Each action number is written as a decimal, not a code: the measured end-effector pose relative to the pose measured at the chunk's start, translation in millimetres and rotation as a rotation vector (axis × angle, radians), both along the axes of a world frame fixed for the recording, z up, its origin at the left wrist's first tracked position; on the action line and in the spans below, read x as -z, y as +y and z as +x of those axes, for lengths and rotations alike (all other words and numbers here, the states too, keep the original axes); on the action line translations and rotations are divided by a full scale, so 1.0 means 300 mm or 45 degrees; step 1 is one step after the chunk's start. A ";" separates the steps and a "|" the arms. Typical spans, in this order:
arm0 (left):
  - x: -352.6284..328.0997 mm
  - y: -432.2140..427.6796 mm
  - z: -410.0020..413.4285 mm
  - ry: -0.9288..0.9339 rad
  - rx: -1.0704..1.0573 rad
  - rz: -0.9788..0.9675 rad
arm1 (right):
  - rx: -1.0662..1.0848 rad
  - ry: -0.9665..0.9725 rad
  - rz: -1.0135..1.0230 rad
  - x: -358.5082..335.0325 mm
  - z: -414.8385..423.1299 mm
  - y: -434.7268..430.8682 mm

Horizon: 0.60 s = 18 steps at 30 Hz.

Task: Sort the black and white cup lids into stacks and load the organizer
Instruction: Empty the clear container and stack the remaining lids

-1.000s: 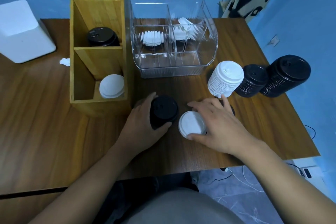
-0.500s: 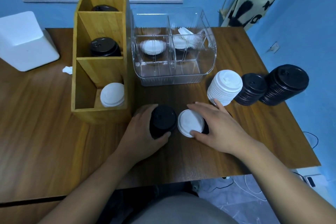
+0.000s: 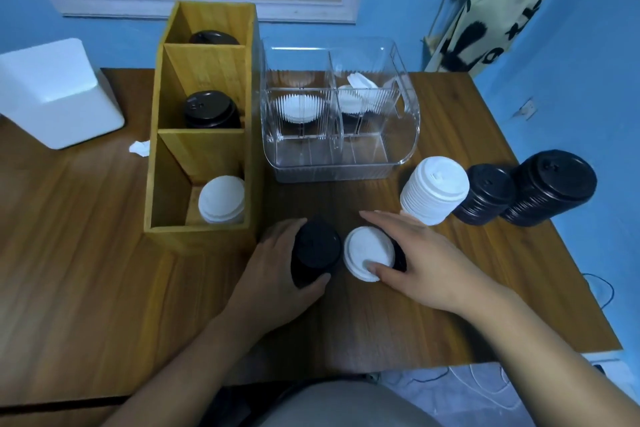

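My left hand [image 3: 277,274] is wrapped around a short stack of black lids [image 3: 316,253] standing on the table. Right beside it, my right hand [image 3: 426,260] grips a single white lid [image 3: 367,255], thumb on its near rim; a black lid [image 3: 400,255] peeks out under it. The wooden organizer [image 3: 204,156] holds white lids [image 3: 222,199] in its front slot and black lids [image 3: 210,111] in the middle and back slots. A white lid stack [image 3: 434,194] and two black stacks [image 3: 486,194] [image 3: 550,187] stand at the right.
A clear plastic organizer [image 3: 339,114] with white lids inside stands behind the hands. A white box [image 3: 55,94] sits at the far left, a scrap of paper [image 3: 140,148] beside the wooden organizer. The table's [image 3: 86,288] right edge runs just past the black stacks.
My right hand has slid the white lid a little left, up against the black stack. The camera has tipped upward. My left hand stays on the black stack.
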<state>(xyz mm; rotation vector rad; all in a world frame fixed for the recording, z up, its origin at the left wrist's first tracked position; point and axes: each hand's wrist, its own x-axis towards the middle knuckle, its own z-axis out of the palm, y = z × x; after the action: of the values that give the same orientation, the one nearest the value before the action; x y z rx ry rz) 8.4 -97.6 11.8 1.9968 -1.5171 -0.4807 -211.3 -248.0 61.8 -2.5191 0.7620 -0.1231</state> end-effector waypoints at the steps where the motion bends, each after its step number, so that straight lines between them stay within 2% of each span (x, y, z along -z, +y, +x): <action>1: -0.001 0.002 0.001 0.004 0.002 0.010 | 0.008 -0.033 0.033 -0.031 0.018 -0.006; 3: -0.005 0.004 0.004 0.018 0.008 0.032 | -0.019 -0.094 0.040 -0.100 0.070 -0.031; 7: 0.002 0.002 0.010 0.032 0.005 0.045 | -0.089 -0.194 -0.159 -0.214 0.217 -0.153; 12: 0.013 0.002 0.007 0.056 -0.011 0.059 | 0.160 -0.257 -0.266 -0.316 0.447 -0.433; 14: 0.012 0.000 0.007 0.069 -0.007 0.053 | 0.246 -0.135 -0.250 -0.333 0.536 -0.548; 18: 0.011 0.000 0.009 0.091 0.001 0.045 | 0.209 0.492 -0.304 -0.314 0.656 -0.707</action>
<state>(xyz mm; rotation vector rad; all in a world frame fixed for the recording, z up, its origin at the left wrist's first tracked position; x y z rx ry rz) 11.1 -97.7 8.6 1.9844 -1.4751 -0.5766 -14.6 -460.1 155.8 -2.7400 1.1675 0.2391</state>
